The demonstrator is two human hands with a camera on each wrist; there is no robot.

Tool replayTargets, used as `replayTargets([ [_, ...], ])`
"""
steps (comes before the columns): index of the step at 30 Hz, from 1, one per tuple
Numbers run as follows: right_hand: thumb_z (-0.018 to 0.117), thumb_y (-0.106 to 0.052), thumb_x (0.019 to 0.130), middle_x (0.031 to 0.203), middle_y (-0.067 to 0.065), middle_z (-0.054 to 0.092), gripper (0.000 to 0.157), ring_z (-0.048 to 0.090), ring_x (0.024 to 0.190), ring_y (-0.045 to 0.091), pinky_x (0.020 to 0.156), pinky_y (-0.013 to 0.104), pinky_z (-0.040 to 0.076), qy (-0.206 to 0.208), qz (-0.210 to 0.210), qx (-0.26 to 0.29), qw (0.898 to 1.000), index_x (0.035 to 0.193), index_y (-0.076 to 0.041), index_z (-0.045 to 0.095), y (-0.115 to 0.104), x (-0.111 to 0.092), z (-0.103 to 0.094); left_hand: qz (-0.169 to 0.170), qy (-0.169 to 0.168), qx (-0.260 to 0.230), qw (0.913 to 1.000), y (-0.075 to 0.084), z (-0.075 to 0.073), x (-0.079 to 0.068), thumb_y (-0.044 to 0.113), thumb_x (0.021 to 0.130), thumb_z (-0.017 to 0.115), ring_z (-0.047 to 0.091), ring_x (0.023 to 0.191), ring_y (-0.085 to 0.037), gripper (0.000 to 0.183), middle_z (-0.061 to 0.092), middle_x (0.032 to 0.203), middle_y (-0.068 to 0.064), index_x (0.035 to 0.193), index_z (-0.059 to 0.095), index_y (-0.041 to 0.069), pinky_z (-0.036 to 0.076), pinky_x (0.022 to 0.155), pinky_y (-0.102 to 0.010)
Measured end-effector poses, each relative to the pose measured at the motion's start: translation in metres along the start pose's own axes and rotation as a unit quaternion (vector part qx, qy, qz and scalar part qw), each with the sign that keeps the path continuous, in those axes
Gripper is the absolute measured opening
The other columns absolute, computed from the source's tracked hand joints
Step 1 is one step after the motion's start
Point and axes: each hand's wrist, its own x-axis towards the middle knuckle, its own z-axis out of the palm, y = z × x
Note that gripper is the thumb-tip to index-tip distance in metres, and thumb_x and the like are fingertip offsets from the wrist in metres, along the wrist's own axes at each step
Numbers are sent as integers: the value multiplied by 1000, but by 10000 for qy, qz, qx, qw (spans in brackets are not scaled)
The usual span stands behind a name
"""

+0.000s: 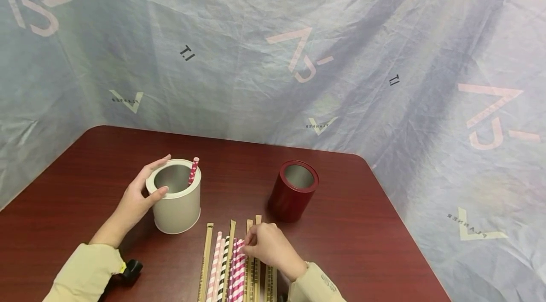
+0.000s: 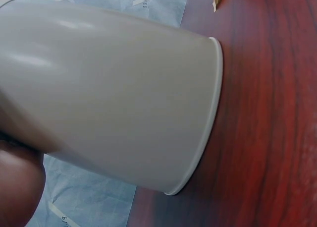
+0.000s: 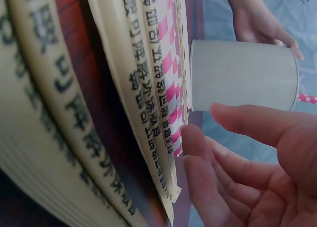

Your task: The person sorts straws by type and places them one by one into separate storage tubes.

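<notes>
My left hand [image 1: 137, 196] grips a cream-white can [image 1: 178, 212] by its upper left side, thumb over the near rim and fingers along the far edge. The can stands upright, with a pink polka-dot paper straw [image 1: 194, 169] leaning up out of its mouth. In the left wrist view the can's wall [image 2: 124, 88] fills most of the picture. My right hand [image 1: 273, 247] hovers over the row of straws, its fingertips right by a pink-and-white striped straw [image 1: 240, 269]. In the right wrist view a gap shows between thumb [image 3: 237, 117] and index finger, with nothing pinched there.
Several straws lie side by side at the table's near edge: paper-wrapped ones [image 1: 205, 261], a black-and-white striped one [image 1: 223, 264] and pale pink ones. Beyond my right hand stands a dark red can [image 1: 293, 197]. A grey printed cloth [image 1: 239, 55] hangs behind the dark red-brown table [image 1: 362, 235].
</notes>
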Motion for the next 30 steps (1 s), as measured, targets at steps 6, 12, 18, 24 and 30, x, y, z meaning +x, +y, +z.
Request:
replayTargets([
  [6,82,-28,73,53,-19,55,23,42,55,-3,66,20,41,-149,-124,-817,9965,58,-21,65,1,-6,3,15,-27,-36,10000,0,0,1,-3,83,62,34,134,10,66,43,149,17,145,41,6,24,101,-4],
  [12,83,-32,71,50,-19,53,26,41,57,-2,82,29,43,-88,-158,-1160,9931,55,-22,65,1,-8,8,56,5,-88,9999,1,1,1,-4,82,62,35,134,10,66,44,149,16,144,42,4,25,101,-4],
  [18,85,-33,68,56,-17,53,27,43,54,-2,88,35,49,-107,-34,-1147,9933,62,-22,61,-3,-10,10,75,58,-98,9999,2,1,0,-5,82,63,35,134,9,65,45,148,17,143,42,3,25,102,-4],
  [24,85,-33,68,57,-18,55,26,44,55,-3,63,21,40,-102,-35,-1181,9929,61,-23,62,-4,-11,11,21,37,-58,10000,0,1,0,-4,83,62,35,134,10,64,44,149,16,143,42,5,25,101,-4],
  [30,84,-34,70,59,-17,54,25,42,56,-3,56,18,37,-120,-117,-1277,9917,63,-22,62,-7,-10,13,-22,-31,7,10000,-1,0,0,-3,84,61,33,135,11,65,43,150,15,145,40,6,24,100,-4],
])
